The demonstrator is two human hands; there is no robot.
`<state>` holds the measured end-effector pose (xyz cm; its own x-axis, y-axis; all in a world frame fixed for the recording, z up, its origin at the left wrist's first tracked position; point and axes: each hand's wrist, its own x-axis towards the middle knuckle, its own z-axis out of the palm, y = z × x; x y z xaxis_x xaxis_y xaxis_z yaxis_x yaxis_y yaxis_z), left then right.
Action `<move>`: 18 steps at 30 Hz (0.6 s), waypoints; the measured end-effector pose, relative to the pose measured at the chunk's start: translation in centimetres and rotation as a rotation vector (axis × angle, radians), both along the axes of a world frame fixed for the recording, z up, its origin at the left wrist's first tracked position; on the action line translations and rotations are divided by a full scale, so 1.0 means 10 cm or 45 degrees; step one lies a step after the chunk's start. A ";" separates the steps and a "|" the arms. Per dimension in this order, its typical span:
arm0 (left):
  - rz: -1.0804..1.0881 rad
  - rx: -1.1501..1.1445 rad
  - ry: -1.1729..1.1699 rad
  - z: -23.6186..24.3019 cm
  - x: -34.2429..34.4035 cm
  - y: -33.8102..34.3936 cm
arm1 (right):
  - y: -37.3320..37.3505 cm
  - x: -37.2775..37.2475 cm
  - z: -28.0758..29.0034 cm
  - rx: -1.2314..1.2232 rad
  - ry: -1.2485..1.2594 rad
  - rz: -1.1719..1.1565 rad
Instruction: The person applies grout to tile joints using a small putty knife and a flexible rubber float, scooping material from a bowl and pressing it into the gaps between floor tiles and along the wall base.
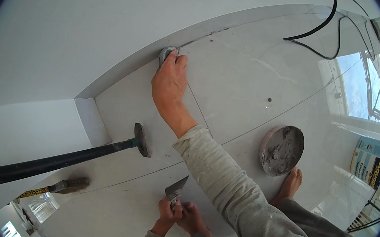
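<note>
My right hand [170, 81] reaches up to the tiled skirting [130, 65], closed on a rounded grey object [166, 52] at the joint where skirting meets floor. The object is mostly covered by my fingers. A dark, uneven line runs along that joint to the right. My left hand [167, 214], lower down beside my bare foot [192, 221], grips a putty knife [177, 186] with its metal blade upward. A round shallow pan [267, 143] holding grey paste sits on the floor tiles [231, 85] right of my right forearm, beside my other foot.
A black-handled tool [142, 141] with a flat metal head lies at the left, near a brush [70, 184]. Black cables [312, 32] loop at the upper right. A printed white-and-blue container [364, 152] stands at the right by glass with reflections. A white wall rises at upper left.
</note>
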<state>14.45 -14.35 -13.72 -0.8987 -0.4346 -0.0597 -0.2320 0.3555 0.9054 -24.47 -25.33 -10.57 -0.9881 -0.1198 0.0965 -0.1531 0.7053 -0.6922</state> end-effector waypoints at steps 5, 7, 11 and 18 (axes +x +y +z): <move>0.019 0.075 -0.048 0.02 0.00 -0.02 | 0.56 -0.24 0.09 -0.237 -0.388 0.296; 0.004 0.096 -0.129 0.02 -0.02 0.02 | 0.85 -0.56 0.08 -0.420 -0.171 0.027; 0.079 0.165 -0.090 0.00 0.03 0.04 | 0.83 -1.08 0.30 -0.289 -0.121 -0.310; 0.195 0.180 -0.110 -0.16 0.22 0.11 | -0.12 -0.32 0.13 -0.188 -0.220 -0.394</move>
